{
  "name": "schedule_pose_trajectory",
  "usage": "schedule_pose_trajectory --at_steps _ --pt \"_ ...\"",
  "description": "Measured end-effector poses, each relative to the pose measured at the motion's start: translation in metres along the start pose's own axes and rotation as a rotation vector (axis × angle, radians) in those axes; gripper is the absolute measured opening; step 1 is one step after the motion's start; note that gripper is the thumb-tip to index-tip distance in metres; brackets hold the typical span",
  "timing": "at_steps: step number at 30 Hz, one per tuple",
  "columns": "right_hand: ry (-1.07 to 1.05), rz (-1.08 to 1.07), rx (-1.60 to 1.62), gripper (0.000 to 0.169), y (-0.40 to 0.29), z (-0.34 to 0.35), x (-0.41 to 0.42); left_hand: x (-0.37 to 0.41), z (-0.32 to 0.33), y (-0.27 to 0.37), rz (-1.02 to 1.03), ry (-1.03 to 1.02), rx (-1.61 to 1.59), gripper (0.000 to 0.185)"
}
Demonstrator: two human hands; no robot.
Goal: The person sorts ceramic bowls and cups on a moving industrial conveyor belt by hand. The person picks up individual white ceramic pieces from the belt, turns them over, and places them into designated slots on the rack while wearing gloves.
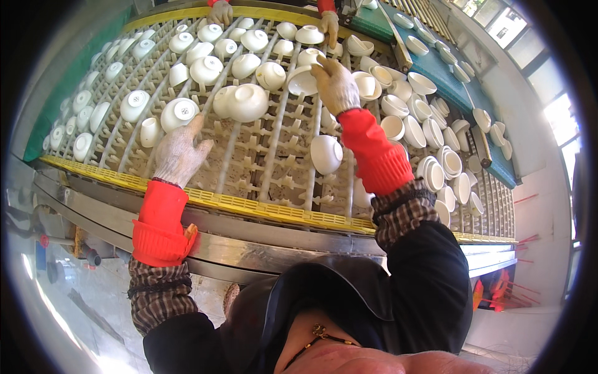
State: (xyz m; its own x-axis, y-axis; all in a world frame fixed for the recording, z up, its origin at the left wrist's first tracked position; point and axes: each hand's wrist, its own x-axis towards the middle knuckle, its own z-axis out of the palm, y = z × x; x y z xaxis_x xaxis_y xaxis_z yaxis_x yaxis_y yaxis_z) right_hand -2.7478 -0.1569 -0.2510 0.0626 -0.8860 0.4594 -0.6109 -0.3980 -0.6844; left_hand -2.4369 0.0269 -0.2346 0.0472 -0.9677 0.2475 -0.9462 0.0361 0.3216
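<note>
My left hand (180,152), in a pale knit work glove with a red cuff, lies at the near rim of an upturned white bowl (180,114); whether it grips the bowl cannot be told. An upturned white cup (149,132) stands just left of it. My right hand (335,84), gloved the same way, reaches to the far side and touches a tilted white bowl (302,82) at its right edge; its grip is unclear. Between my hands two upturned bowls (247,103) overlap. Nearer me, another white bowl (326,154) lies tilted on the pegged rack conveyor (247,161).
Across the conveyor, a co-worker's two gloved hands (329,28) are among the bowls. Nested and loose bowls (415,131) crowd the right side. Beyond runs a green belt (444,70) with more bowls. A yellow edge strip (280,215) and metal rail (233,248) border my side.
</note>
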Motion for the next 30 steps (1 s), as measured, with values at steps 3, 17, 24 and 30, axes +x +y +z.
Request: schedule_pose_trajectory --at_steps 3,17,24,30 --pt "-0.076 -0.098 -0.115 0.051 0.002 0.014 0.02 0.004 0.003 0.005 -0.002 -0.042 0.03 0.06" --pt "-0.308 -0.058 -0.477 0.045 0.007 -0.066 -0.036 -0.005 0.001 0.04 0.042 0.092 0.107 0.07" --pt "-0.5 0.039 -0.759 0.07 0.084 -0.127 -0.06 0.023 0.035 0.058 0.285 0.145 0.415 0.078" --pt "-0.403 0.038 -0.877 0.042 0.133 -0.113 -0.065 0.081 0.062 0.105 0.291 -0.032 0.533 0.066"
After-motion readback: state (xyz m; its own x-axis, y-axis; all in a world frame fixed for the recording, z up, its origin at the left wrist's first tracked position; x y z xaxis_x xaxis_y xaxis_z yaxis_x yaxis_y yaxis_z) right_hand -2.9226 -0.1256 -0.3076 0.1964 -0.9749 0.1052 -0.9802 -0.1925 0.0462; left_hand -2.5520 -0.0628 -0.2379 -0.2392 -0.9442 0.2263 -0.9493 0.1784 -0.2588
